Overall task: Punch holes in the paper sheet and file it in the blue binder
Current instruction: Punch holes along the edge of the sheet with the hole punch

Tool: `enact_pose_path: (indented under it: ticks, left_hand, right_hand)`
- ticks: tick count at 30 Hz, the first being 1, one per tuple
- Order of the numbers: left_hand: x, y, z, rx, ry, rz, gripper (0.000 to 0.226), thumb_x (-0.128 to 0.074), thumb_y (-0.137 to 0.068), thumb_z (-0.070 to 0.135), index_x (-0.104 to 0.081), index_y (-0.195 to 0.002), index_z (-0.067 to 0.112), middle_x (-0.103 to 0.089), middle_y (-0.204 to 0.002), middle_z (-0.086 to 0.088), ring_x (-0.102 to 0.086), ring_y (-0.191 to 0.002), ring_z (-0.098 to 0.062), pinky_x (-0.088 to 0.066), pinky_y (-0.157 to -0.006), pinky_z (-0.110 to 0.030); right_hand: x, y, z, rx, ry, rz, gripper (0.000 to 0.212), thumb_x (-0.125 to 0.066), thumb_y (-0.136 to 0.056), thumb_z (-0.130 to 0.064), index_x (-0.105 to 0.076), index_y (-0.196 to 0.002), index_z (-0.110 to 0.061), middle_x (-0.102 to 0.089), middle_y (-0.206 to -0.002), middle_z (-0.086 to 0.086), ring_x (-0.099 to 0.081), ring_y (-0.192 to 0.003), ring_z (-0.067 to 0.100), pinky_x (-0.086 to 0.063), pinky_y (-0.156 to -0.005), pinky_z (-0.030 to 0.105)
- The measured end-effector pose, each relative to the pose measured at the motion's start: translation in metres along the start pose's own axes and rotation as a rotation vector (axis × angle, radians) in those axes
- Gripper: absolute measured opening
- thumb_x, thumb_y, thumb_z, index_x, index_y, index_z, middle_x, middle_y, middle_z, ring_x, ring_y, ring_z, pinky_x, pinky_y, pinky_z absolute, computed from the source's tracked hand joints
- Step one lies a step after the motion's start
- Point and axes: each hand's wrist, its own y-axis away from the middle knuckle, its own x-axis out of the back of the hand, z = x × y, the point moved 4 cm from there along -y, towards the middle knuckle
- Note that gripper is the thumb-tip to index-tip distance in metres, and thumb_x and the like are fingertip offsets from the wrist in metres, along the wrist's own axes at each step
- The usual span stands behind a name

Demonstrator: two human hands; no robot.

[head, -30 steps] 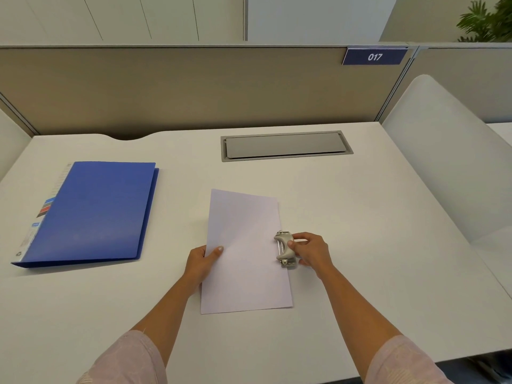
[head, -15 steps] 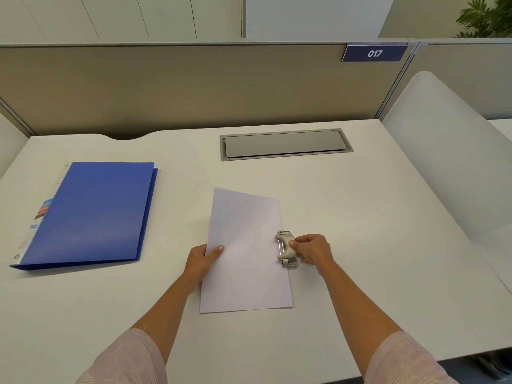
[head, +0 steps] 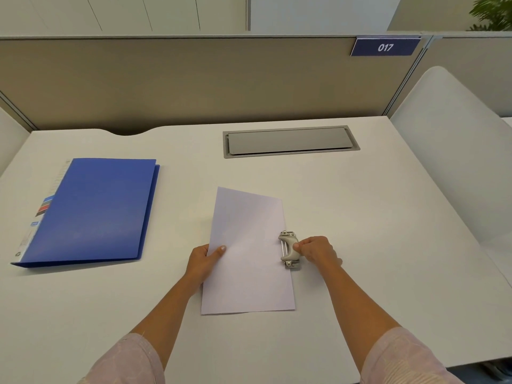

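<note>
Fingers of the right hand are curling tight around the handle of the hole punch, gripping it from its right side. Fingers of the left hand are lying flat and narrow, with the thumb pressing on top of the paper sheet at its left edge; the remaining digits are sitting beside or under that edge, and which cannot be determined.

Surface, white, is carrying all items and is extending well beyond both hands. Blue binder is lying closed and flat, well apart to the left of the left-hand fingers and somewhat farther from the person, its labelled spine facing left. Grey cable flap is sitting recessed in the surface, well beyond the fingers toward the partition. Paper sheet is lying flat between the two hands, slightly rotated, its far end reaching beyond both sets of fingers. Hole punch is resting at the sheet's right edge, immediately left of the right-hand fingers, its mouth facing the sheet; whether the edge is fully seated inside cannot be confirmed. Pink sleeves are covering both upper arms.
</note>
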Motion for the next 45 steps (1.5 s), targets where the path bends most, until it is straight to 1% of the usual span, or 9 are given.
enact_pose_path:
  ticks: [4,7,12,15,22,29,34,40,45]
  left_hand:
    - [0.000,0.000,0.000,0.001,0.007,-0.001,0.024,-0.069,-0.086,0.032,-0.071,-0.091,0.009,-0.074,-0.091,-0.008,-0.071,-0.080,-0.026,-0.057,-0.073,-0.038]
    - [0.000,0.000,0.000,0.008,0.018,-0.006,0.024,-0.069,-0.086,0.031,-0.071,-0.092,0.008,-0.074,-0.090,-0.007,-0.071,-0.079,-0.025,-0.057,-0.070,-0.034]
    - [-0.001,0.000,-0.002,0.012,0.026,-0.009,0.024,-0.069,-0.086,0.031,-0.071,-0.092,0.008,-0.074,-0.091,-0.008,-0.071,-0.081,-0.027,-0.057,-0.075,-0.039]
    - [-0.002,0.000,-0.001,0.020,0.017,-0.004,0.023,-0.069,-0.086,0.031,-0.071,-0.092,0.009,-0.074,-0.092,-0.009,-0.071,-0.080,-0.026,-0.057,-0.075,-0.039]
    - [-0.002,0.001,0.001,0.007,0.000,0.010,0.026,-0.069,-0.086,0.032,-0.070,-0.093,0.007,-0.073,-0.090,-0.007,-0.069,-0.078,-0.024,-0.056,-0.069,-0.034]
    - [-0.001,0.003,0.002,-0.021,0.003,0.012,0.022,-0.069,-0.086,0.031,-0.069,-0.089,0.009,-0.072,-0.090,-0.007,-0.069,-0.076,-0.024,-0.056,-0.069,-0.033]
    - [0.000,0.000,0.000,-0.025,0.003,0.007,0.023,-0.070,-0.086,0.031,-0.070,-0.091,0.008,-0.073,-0.092,-0.009,-0.070,-0.081,-0.027,-0.056,-0.075,-0.039]
    - [0.000,-0.001,-0.001,-0.034,0.012,0.007,0.024,-0.069,-0.086,0.030,-0.070,-0.093,0.006,-0.073,-0.094,-0.010,-0.070,-0.081,-0.027,-0.057,-0.075,-0.038]
    - [0.004,-0.003,-0.004,-0.038,0.026,0.033,0.023,-0.070,-0.085,0.031,-0.071,-0.091,0.009,-0.074,-0.094,-0.010,-0.071,-0.085,-0.030,-0.058,-0.080,-0.045]
  right_hand:
    - [0.002,-0.003,0.000,-0.039,0.083,0.008,0.020,-0.071,-0.070,-0.048,-0.070,-0.081,-0.032,-0.070,-0.101,-0.002,-0.055,-0.106,0.023,-0.031,-0.085,0.036]
    - [-0.001,-0.008,0.003,-0.035,0.138,0.056,0.036,-0.069,-0.070,-0.057,-0.066,-0.094,-0.031,-0.068,-0.105,-0.002,-0.047,-0.114,0.022,-0.031,-0.091,0.038]
    - [0.003,-0.009,0.000,-0.073,0.232,0.058,0.063,-0.068,-0.066,-0.064,-0.047,-0.112,-0.027,-0.056,-0.106,-0.003,-0.037,-0.116,0.023,-0.026,-0.082,0.039]
    - [0.005,-0.011,-0.003,-0.076,0.253,0.084,0.072,-0.072,-0.062,-0.063,-0.044,-0.114,-0.023,-0.054,-0.115,-0.005,-0.037,-0.114,0.025,-0.028,-0.083,0.040]
    - [0.005,-0.001,-0.005,-0.008,0.231,0.159,0.053,-0.071,-0.067,-0.055,-0.045,-0.106,-0.031,-0.053,-0.114,-0.008,-0.038,-0.115,0.024,-0.028,-0.087,0.040]
    - [0.014,0.010,-0.024,0.087,0.162,0.025,0.061,-0.075,-0.072,-0.042,-0.037,-0.118,-0.030,-0.060,-0.112,-0.004,-0.047,-0.113,0.023,-0.027,-0.084,0.035]
    - [0.009,0.022,-0.028,0.131,0.118,0.044,0.038,-0.071,-0.075,-0.029,-0.059,-0.112,-0.027,-0.064,-0.110,-0.003,-0.059,-0.095,0.020,-0.040,-0.079,0.028]
    - [0.009,0.028,-0.027,0.118,0.074,0.075,0.024,-0.070,-0.076,-0.024,-0.066,-0.099,-0.029,-0.066,-0.095,-0.004,-0.056,-0.082,0.020,-0.037,-0.072,0.026]
    - [0.006,0.026,-0.024,0.114,0.023,0.087,0.020,-0.071,-0.075,-0.025,-0.068,-0.095,-0.027,-0.065,-0.088,-0.003,-0.060,-0.081,0.021,-0.040,-0.070,0.026]
